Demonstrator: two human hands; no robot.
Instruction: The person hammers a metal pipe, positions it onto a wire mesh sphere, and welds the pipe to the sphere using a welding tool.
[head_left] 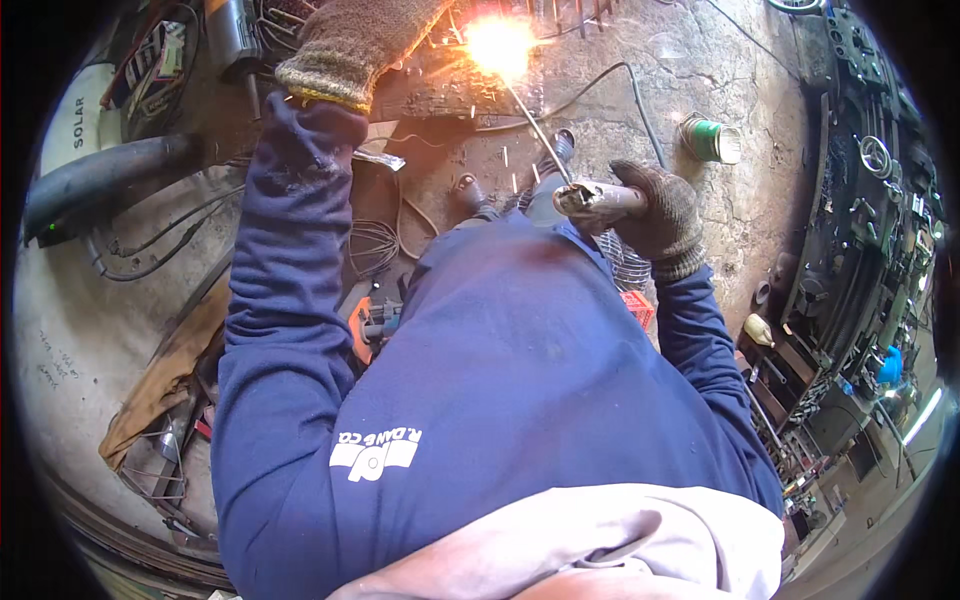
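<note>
My right hand (665,205), in a brown knit glove, is wrapped round a worn welding electrode holder (600,203). A thin welding rod (540,135) slants up and away from its jaw to a bright orange arc (500,47), whose glare hides the joint itself. At the upper left is my left hand (360,48), in a similar knit glove with a yellow-edged cuff. It reaches toward metalwork beside the arc, but its fingers run past the top edge of the picture. A dark flat plate (430,97) lies below the glare.
A green-and-white can (708,140) stands on the concrete at right, near a looping black cable (640,100). Coiled wire (372,248) and an orange power tool (362,325) lie by my left side. A grey metal cylinder (230,35) is at upper left; cluttered dark metalwork (860,230) lines the right.
</note>
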